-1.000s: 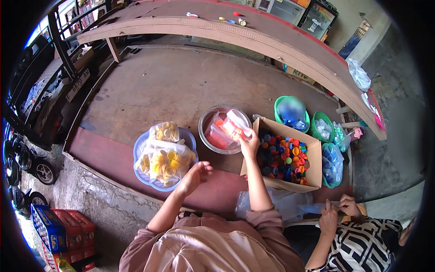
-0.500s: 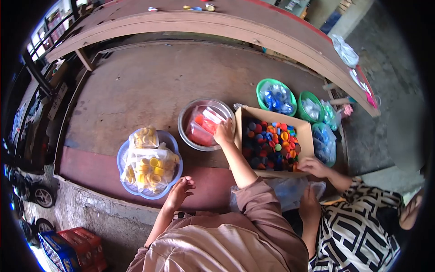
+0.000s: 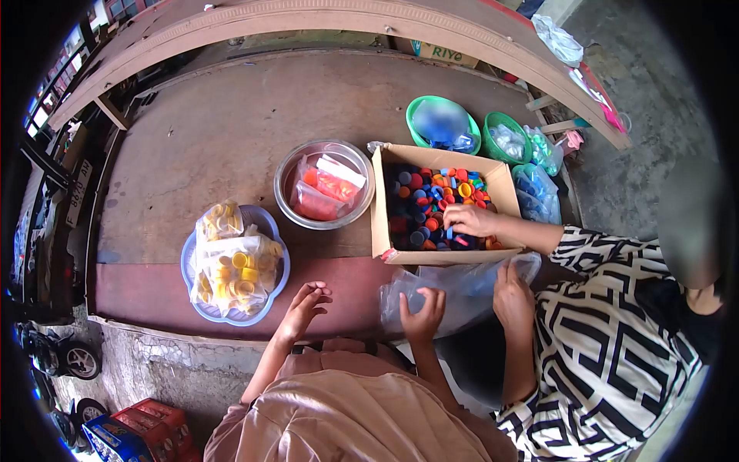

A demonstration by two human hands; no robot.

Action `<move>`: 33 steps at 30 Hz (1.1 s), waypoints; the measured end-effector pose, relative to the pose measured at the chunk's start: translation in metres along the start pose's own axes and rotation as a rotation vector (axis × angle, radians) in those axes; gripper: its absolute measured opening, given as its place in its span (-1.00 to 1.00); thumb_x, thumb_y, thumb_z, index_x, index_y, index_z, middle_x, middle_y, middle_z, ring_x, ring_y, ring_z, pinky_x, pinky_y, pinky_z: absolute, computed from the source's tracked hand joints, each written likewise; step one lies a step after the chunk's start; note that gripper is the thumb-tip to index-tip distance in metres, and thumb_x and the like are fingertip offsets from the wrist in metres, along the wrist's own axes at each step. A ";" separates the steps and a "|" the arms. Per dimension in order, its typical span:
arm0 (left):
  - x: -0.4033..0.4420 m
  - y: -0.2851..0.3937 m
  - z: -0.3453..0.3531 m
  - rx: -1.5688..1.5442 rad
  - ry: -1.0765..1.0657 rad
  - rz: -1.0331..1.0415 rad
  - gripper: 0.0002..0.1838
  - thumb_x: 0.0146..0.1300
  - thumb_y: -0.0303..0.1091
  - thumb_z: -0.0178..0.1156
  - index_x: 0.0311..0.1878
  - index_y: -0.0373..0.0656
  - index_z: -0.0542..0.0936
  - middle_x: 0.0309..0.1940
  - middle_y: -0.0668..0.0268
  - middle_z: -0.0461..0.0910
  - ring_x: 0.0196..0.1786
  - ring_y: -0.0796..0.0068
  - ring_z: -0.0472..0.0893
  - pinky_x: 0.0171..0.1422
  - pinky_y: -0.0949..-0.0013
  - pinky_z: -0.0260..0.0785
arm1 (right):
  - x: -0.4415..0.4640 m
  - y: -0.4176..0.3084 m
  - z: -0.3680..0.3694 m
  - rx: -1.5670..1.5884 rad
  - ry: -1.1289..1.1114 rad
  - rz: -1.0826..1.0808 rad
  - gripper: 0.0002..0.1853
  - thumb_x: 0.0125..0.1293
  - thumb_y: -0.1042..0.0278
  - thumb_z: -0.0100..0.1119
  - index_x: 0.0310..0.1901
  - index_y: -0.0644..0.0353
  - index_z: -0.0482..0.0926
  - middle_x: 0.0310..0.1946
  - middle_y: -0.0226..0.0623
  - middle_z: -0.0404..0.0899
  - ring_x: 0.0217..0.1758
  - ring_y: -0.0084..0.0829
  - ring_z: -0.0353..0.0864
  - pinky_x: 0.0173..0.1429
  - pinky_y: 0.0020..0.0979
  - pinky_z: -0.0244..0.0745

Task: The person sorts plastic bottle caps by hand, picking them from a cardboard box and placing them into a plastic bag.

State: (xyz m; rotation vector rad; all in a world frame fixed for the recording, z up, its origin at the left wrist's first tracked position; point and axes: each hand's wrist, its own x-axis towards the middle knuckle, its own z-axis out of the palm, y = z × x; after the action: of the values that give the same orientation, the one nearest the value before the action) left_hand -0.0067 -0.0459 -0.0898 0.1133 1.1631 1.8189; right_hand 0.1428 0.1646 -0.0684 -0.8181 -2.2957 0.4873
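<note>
My left hand (image 3: pixel 305 309) hovers above the table's front edge with fingers loosely bent and nothing in it. My right hand (image 3: pixel 423 314) has thumb and fingers apart, holding nothing, over or beside the near end of a clear plastic bag (image 3: pixel 462 296); whether it touches the bag, I cannot tell. A metal bowl (image 3: pixel 285 189) ahead of me contains clear bags of red pieces (image 3: pixel 319 204). Left of it, a pale blue scalloped basin (image 3: pixel 283 266) carries bags of yellow caps (image 3: pixel 240 281). The cardboard box (image 3: pixel 504 192) to the right is filled with loose coloured bottle caps (image 3: pixel 427 212).
On the right, a person in a patterned top (image 3: pixel 608 331) has one hand (image 3: pixel 471 221) among the caps, the other (image 3: pixel 512 300) at the plastic bag. Green baskets (image 3: pixel 504 158) with bagged caps stand behind the box. A raised wooden ledge (image 3: pixel 308 17) spans the back.
My right hand has left the bags in the metal bowl and come back toward me, empty. The other person's hand has gone from the box's edge into the caps. The view has shifted slightly.
</note>
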 end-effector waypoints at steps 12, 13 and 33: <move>-0.027 -0.018 0.024 0.174 -0.081 -0.032 -0.70 0.35 -0.22 -0.05 0.09 -0.10 0.33 -0.03 0.34 0.42 0.02 0.50 0.42 0.03 0.41 0.26 | 0.017 0.024 0.022 -0.025 -0.064 0.126 -0.83 0.08 0.31 0.16 -0.46 0.17 0.40 -0.54 -0.23 0.48 -0.47 -0.16 0.52 -0.38 -0.21 0.35; -0.029 -0.018 0.025 0.212 -0.068 -0.016 -0.69 0.36 -0.22 -0.04 0.09 -0.10 0.32 -0.03 0.34 0.43 0.02 0.50 0.43 0.04 0.40 0.26 | 0.017 0.008 0.017 0.088 -0.032 0.105 -0.86 0.09 0.36 0.13 -0.48 0.19 0.40 -0.56 -0.22 0.47 -0.51 -0.18 0.51 -0.39 -0.23 0.37; -0.097 -0.017 0.053 0.110 0.446 1.074 -0.86 0.36 -0.31 -0.10 -0.21 -0.18 0.27 -0.30 0.36 0.24 -0.32 0.65 0.31 -0.25 0.60 0.28 | -0.005 -0.129 -0.010 0.864 -0.568 -0.293 -0.77 -0.14 0.69 0.12 -0.37 0.26 0.39 -0.49 -0.29 0.40 -0.50 -0.45 0.44 -0.42 -0.46 0.34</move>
State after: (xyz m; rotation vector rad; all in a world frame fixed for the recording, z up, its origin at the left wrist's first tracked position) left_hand 0.0851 -0.0810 -0.0375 0.4903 1.6976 2.8047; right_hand 0.0975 0.0680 0.0041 0.1036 -2.2587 1.5662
